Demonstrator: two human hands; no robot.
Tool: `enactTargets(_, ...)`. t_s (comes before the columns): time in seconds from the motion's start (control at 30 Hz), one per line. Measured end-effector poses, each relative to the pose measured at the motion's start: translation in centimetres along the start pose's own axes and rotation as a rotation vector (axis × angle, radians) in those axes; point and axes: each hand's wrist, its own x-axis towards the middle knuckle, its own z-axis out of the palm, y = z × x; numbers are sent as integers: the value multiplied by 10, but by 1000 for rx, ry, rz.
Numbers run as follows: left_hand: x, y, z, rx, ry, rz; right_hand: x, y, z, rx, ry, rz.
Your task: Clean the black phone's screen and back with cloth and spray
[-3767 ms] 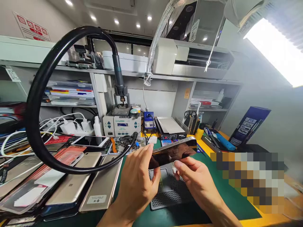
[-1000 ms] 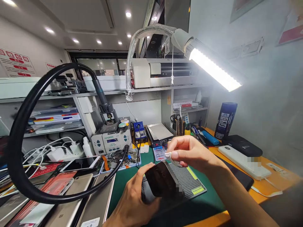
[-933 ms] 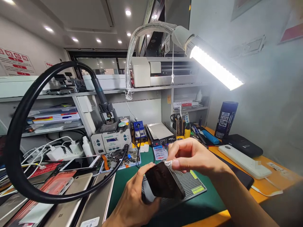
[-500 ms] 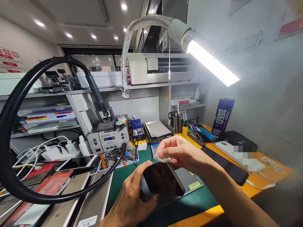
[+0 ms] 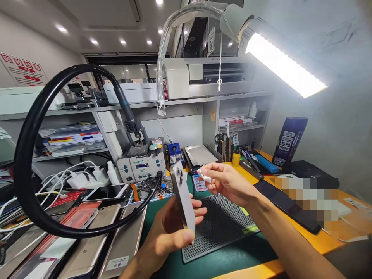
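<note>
My left hand [image 5: 162, 236] is closed round a smartphone [image 5: 183, 201], held tilted up on its edge. The phone's pale back and camera lenses face to the right, while its screen is turned out of sight. To the right and a little higher, my right hand [image 5: 223, 180] pinches a small folded white wipe [image 5: 204, 176] between thumb and fingers, apart from the phone. Under both hands lies a grey perforated pad [image 5: 221, 221] on a green work mat [image 5: 229, 255].
A hot-air station [image 5: 141, 166] stands at the back left, its black hose [image 5: 21, 162] looping across the left side. Several phones and tablets [image 5: 87, 240] lie at left. A black phone [image 5: 286, 205] rests at right. A bright lamp [image 5: 286, 64] hangs above.
The phone has been turned from screen-up to upright, its back now showing. My right hand with the wipe has moved off the phone's top edge. The camera view has shifted slightly left.
</note>
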Motion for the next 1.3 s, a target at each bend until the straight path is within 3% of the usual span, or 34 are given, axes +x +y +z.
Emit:
enactTargets(0.1,0,7,-8,-302,-64,-50,0,9,1,-33,3,-32)
enactTargets(0.27,0,6,-17,-571,-217,-85,-9,17,21,-156,-24,-166)
enactTargets(0.4,0,2,-20,-654,-340,-69,-22,26,39,-354,-10,-419)
enactTargets(0.53,0,-1,-21,-667,-352,-76,-24,33,42,-630,-39,-739)
enactTargets(0.6,0,0,-20,-663,-346,-82,-19,32,41,-702,15,-814)
enactTargets(0.67,-1,0,-18,-655,-344,-94,-15,29,41,-738,124,-832)
enactTargets(0.73,-1,0,-18,-658,-353,-91,-16,27,43,-759,138,-844)
enactTargets(0.87,-1,-1,-19,-737,-377,-26,-28,28,49,-830,-163,-915)
enactTargets(0.9,0,-1,-19,-740,-374,-24,-29,28,49,-856,-170,-913)
enactTargets(1.03,0,-3,-18,-647,-308,-101,-28,29,45,-925,110,-835)
enactTargets(1.07,0,-3,-17,-641,-286,-113,-27,30,45,-930,124,-849)
enactTargets(1.2,-1,-5,-15,-668,-241,-123,-28,34,49,-983,-40,-998)
enactTargets(1.3,-2,-8,-14,-593,-222,-178,-28,36,52,-956,82,-967)
